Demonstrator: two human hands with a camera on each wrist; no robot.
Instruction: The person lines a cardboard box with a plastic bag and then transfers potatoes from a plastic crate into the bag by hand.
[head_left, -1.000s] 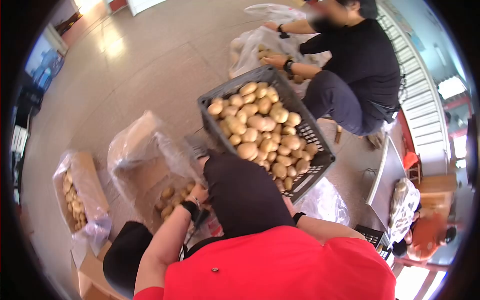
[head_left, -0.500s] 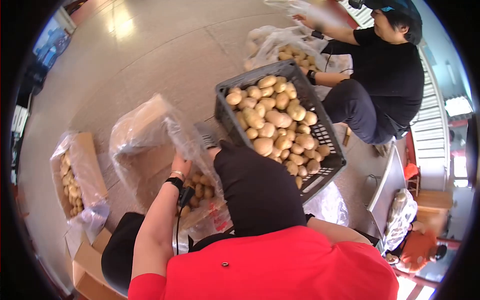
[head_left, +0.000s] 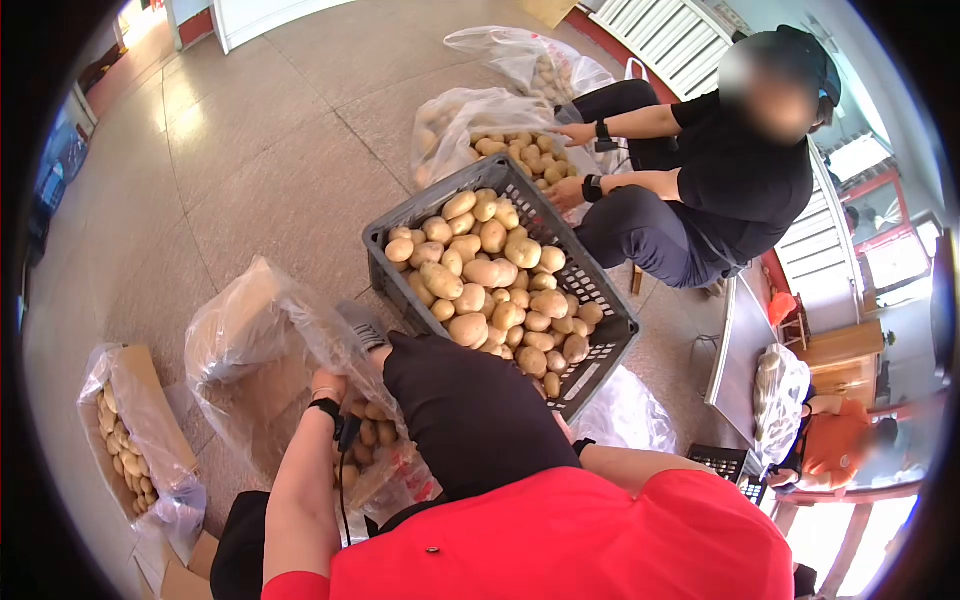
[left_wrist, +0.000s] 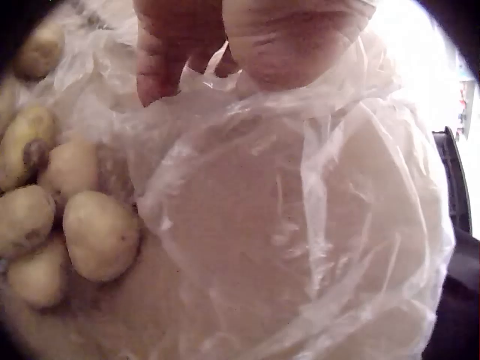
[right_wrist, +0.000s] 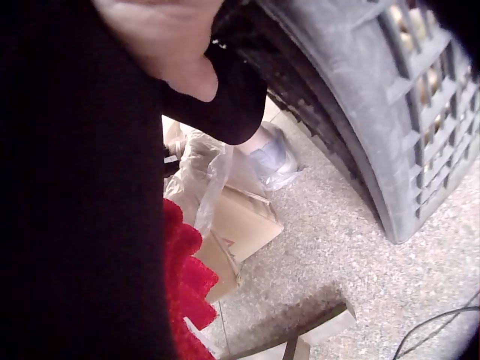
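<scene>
In the head view my left hand (head_left: 328, 384) is at the plastic liner (head_left: 345, 340) of an open carton, above several potatoes (head_left: 368, 432). The left wrist view shows this hand (left_wrist: 247, 45) pinching the clear plastic (left_wrist: 262, 187), with potatoes (left_wrist: 101, 236) to its left. A black crate (head_left: 510, 165) heaped with potatoes (head_left: 490, 272) stands beyond my knee. My right hand (head_left: 563, 428) is mostly hidden between thigh and crate. In the right wrist view it (right_wrist: 169, 37) lies by black cloth beside the crate (right_wrist: 375, 112), its fingers out of view.
A smaller lined carton (head_left: 165, 400) of potatoes stands at the left. Across the crate a crouching person (head_left: 745, 160) has both hands at a plastic bag (head_left: 455, 110) of potatoes. More plastic (head_left: 625, 410) lies right of the crate. Another person (head_left: 835, 445) is at the far right.
My left hand has moved from the potatoes up to the plastic liner and pinches it. The person opposite has shifted their hands about the bag. The head view has swung.
</scene>
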